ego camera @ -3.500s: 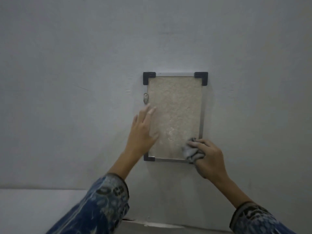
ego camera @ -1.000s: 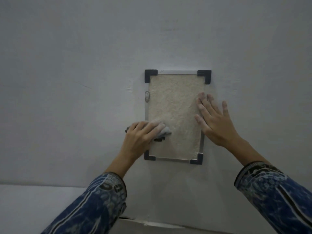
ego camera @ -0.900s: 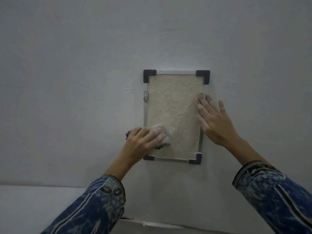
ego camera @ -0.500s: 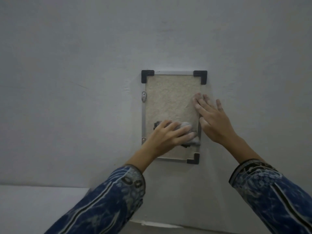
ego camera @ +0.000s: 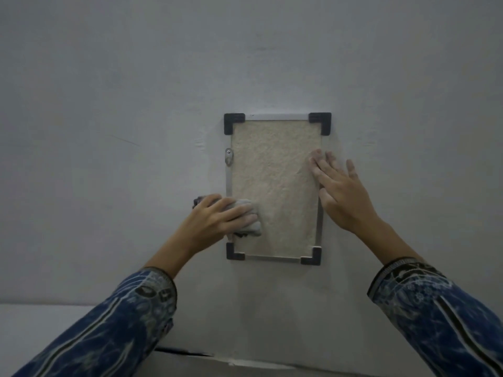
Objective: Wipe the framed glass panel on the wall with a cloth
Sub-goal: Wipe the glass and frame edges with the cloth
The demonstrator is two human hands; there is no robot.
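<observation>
The framed glass panel (ego camera: 275, 170) hangs upright on the grey wall, with a textured beige face, a thin metal frame and black corner caps. My left hand (ego camera: 217, 221) presses a grey cloth (ego camera: 251, 227) flat against the panel's lower left part, fingers straight over it; part of the cloth sticks out left of the frame. My right hand (ego camera: 340, 194) lies flat, fingers spread, on the panel's right edge and the wall beside it.
A small metal clip (ego camera: 229, 156) fixes the frame's left side to the wall (ego camera: 136, 104). A ledge or floor line (ego camera: 54, 304) runs along the bottom left, with a dark crack (ego camera: 182, 352) below the panel.
My left hand slid the cloth from the panel's lower right back to its lower left edge. Earlier, the cloth passed from my right hand to my left. My right hand has stayed on the right edge.
</observation>
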